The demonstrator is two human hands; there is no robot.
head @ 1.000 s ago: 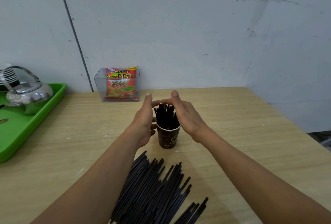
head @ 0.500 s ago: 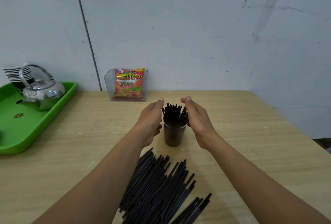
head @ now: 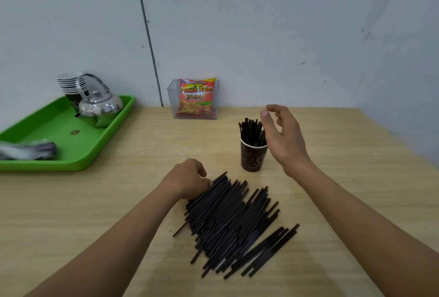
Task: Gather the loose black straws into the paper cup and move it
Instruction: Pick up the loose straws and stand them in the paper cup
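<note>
A dark brown paper cup (head: 252,159) stands upright on the wooden table, with a bunch of black straws (head: 251,129) sticking out of its top. Nearer to me lies a big loose pile of black straws (head: 234,222), fanned out flat. My left hand (head: 188,180) is at the pile's far left end, fingers curled down against the straw tips; whether it grips any is hidden. My right hand (head: 283,138) hovers just to the right of the cup, fingers apart and empty, thumb and forefinger above the cup's straws.
A green tray (head: 78,162) at the left holds a steel kettle (head: 102,107), a stack of paper cups (head: 71,84) and a wrapped bundle (head: 28,150). A clear box with a snack bag (head: 196,99) stands against the back wall. The table's edge runs along the right.
My left hand left the cup and dropped back to the far left end of the loose pile. My right hand opened away from the cup's straws. The view shifted, so the tray shows more.
</note>
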